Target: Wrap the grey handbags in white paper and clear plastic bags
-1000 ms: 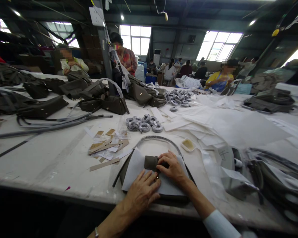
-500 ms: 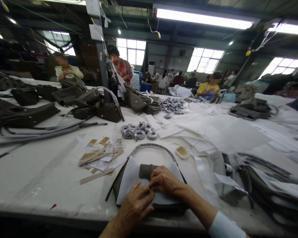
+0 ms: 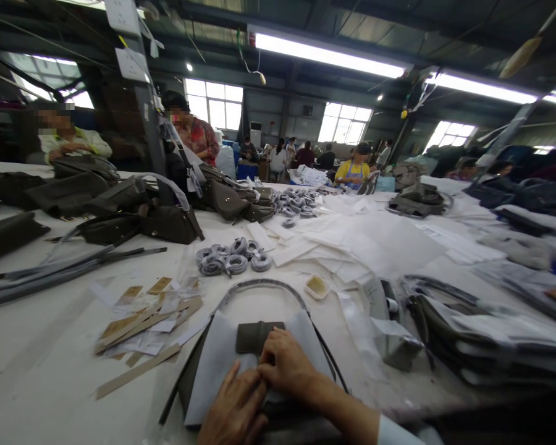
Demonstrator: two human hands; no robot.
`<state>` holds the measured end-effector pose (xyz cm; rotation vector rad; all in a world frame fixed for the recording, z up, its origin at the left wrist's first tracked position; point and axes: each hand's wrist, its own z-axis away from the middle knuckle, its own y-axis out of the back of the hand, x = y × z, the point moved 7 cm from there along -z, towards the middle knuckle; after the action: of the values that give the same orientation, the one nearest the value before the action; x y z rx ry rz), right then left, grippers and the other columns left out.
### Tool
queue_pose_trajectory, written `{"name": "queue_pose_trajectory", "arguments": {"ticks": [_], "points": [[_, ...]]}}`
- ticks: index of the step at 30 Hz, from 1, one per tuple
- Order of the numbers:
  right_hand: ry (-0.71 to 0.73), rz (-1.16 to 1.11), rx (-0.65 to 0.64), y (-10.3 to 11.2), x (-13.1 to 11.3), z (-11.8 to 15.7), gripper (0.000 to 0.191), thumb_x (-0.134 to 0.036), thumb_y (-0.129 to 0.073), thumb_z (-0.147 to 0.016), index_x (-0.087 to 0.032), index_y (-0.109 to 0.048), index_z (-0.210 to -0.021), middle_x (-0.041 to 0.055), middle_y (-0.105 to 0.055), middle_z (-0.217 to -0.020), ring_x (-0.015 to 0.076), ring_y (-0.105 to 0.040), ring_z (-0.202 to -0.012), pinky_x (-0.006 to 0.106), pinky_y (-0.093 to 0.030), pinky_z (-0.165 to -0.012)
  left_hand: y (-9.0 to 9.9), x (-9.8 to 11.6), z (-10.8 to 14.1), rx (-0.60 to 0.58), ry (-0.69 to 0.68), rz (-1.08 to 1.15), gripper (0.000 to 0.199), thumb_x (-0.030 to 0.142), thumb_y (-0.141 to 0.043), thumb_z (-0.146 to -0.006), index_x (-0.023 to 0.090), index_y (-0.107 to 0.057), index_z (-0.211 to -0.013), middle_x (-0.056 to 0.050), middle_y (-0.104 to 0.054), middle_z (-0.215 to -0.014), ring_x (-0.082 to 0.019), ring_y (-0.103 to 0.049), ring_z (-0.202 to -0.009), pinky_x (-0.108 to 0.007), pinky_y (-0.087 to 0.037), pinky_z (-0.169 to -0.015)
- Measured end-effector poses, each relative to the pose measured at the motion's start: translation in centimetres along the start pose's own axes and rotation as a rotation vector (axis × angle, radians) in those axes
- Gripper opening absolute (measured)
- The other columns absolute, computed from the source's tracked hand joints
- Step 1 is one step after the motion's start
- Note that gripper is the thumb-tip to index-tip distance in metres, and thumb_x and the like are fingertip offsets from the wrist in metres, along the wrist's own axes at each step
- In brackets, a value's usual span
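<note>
A dark olive handbag [image 3: 185, 395] lies on the table in front of me, its wrapped handle [image 3: 259, 284] arching away from me. A pale grey-white protective sheet [image 3: 208, 364] covers its upper face. Over the sheet lies the bag's dark olive closure tab [image 3: 248, 339]. My right hand [image 3: 290, 368] has its fingers curled and closed on the lower right part of this tab. Just below and left, my left hand [image 3: 236, 405] bends over the sheet, fingertips meeting the right hand's. Its fingers are drawn together; whatever small part lies between them is hidden.
Paper and card strips [image 3: 152, 334] lie to the left. Coiled wrapped straps [image 3: 236, 256] and a small dish [image 3: 317, 287] sit beyond the bag. White sheets [image 3: 343, 247] spread behind, with wrapped bags [image 3: 472, 334] on the right. More bags [image 3: 167, 222] and several people are farther off.
My view has swung to the right, so the bag and table things appear farther left. Both hands stay together at the closure tab, with only slight finger movement.
</note>
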<state>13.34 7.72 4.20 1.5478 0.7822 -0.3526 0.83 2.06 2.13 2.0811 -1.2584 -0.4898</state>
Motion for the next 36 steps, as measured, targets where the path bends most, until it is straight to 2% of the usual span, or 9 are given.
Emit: {"name": "queue_pose_trajectory", "arguments": {"ticks": [4, 6, 8, 11, 14, 18, 26, 30, 36], "points": [[-0.033, -0.233, -0.052, 2.5, 0.6, -0.4, 0.010, -0.019, -0.066, -0.077, -0.022, -0.074, -0.072, -0.0017, -0.071, -0.075, 0.0150, -0.065, -0.075, 0.026, -0.049, -0.080, -0.4, 0.2, 0.4, -0.012, -0.078, -0.091, 0.036, 0.021, -0.036, -0.098, 0.017, -0.059, -0.124, -0.009, -0.066, -0.120, -0.020, -0.060, -0.116, -0.040, -0.039, -0.112], [-0.072, -0.221, 0.044, 5.5, 2.4, -0.8, 0.017, -0.026, -0.060, -0.085, -0.022, -0.074, -0.078, -0.0003, -0.072, -0.077, 0.0160, -0.066, -0.075, 0.025, -0.050, -0.072, -0.2, 0.2, 0.4, -0.001, -0.089, -0.118, 0.034, 0.023, -0.037, -0.099, 0.018, -0.060, -0.124, -0.009, -0.067, -0.120, -0.020, -0.060, -0.117, -0.038, -0.039, -0.112], [-0.122, -0.005, 0.204, 9.0, 5.1, -1.2, 0.026, -0.029, -0.050, -0.093, -0.021, -0.073, -0.085, 0.0026, -0.073, -0.084, 0.0174, -0.067, -0.081, 0.027, -0.050, -0.077, 0.0, 0.4, 0.3, 0.015, -0.088, -0.123, 0.033, 0.025, -0.039, -0.099, 0.018, -0.060, -0.123, -0.008, -0.067, -0.120, -0.019, -0.061, -0.117, -0.037, -0.039, -0.112], [-0.204, 0.398, 0.319, 12.3, 9.8, -2.1, 0.025, -0.029, -0.050, -0.093, -0.021, -0.069, -0.107, 0.0106, -0.068, -0.119, 0.0244, -0.061, -0.111, 0.041, -0.041, -0.101, 0.1, 0.4, 0.3, 0.024, -0.022, -0.099, 0.032, 0.025, -0.039, -0.100, 0.017, -0.059, -0.124, -0.009, -0.068, -0.116, -0.019, -0.061, -0.117, -0.038, -0.038, -0.113], [-0.274, 0.519, 0.305, 12.5, 14.3, -3.1, 0.033, -0.029, -0.065, -0.083, -0.021, -0.067, -0.115, 0.0156, -0.051, -0.143, 0.0345, -0.043, -0.133, 0.058, -0.020, -0.112, -0.2, 0.2, 0.3, -0.009, 0.036, -0.084, 0.033, 0.025, -0.038, -0.100, 0.018, -0.057, -0.126, -0.008, -0.069, -0.112, -0.019, -0.062, -0.115, -0.038, -0.039, -0.113], [-0.285, 0.579, 0.264, 11.3, 17.0, -4.2, 0.021, -0.025, -0.064, -0.083, -0.024, -0.071, -0.102, 0.0102, -0.052, -0.144, 0.0317, -0.040, -0.136, 0.057, -0.012, -0.114, -0.1, -0.1, 0.2, 0.006, -0.010, -0.100, 0.038, 0.035, -0.039, -0.100, 0.016, -0.056, -0.129, -0.008, -0.070, -0.110, -0.019, -0.064, -0.109, -0.032, -0.043, -0.108], [-0.241, 0.583, 0.366, 12.4, 15.6, -4.2, 0.022, -0.027, -0.066, -0.082, -0.023, -0.071, -0.103, 0.0087, -0.063, -0.130, 0.0274, -0.050, -0.125, 0.055, -0.018, -0.114, -0.4, -0.3, 0.0, -0.056, -0.077, -0.135, 0.037, 0.025, -0.040, -0.098, 0.015, -0.056, -0.130, -0.009, -0.069, -0.111, -0.019, -0.065, -0.107, -0.031, -0.048, -0.103], [-0.175, 0.533, 0.410, 14.2, 13.6, -2.4, 0.014, -0.028, -0.060, -0.088, -0.024, -0.072, -0.093, 0.0065, -0.072, -0.110, 0.0239, -0.062, -0.108, 0.050, -0.027, -0.110, -0.5, 0.2, -0.2, -0.027, 0.019, -0.146, 0.037, 0.020, -0.039, -0.098, 0.016, -0.054, -0.131, -0.010, -0.068, -0.113, -0.021, -0.064, -0.110, -0.036, -0.048, -0.105], [-0.103, 0.329, 0.449, 16.1, 10.9, -0.3, 0.035, -0.052, -0.055, -0.088, -0.024, -0.067, -0.071, 0.0052, -0.071, -0.078, 0.0252, -0.065, -0.080, 0.040, -0.045, -0.082, -0.8, 1.4, -1.1, -0.014, 0.036, -0.142, 0.036, 0.028, -0.040, -0.099, 0.013, -0.057, -0.127, -0.011, -0.068, -0.106, -0.022, -0.064, -0.108, -0.040, -0.048, -0.105]]}}
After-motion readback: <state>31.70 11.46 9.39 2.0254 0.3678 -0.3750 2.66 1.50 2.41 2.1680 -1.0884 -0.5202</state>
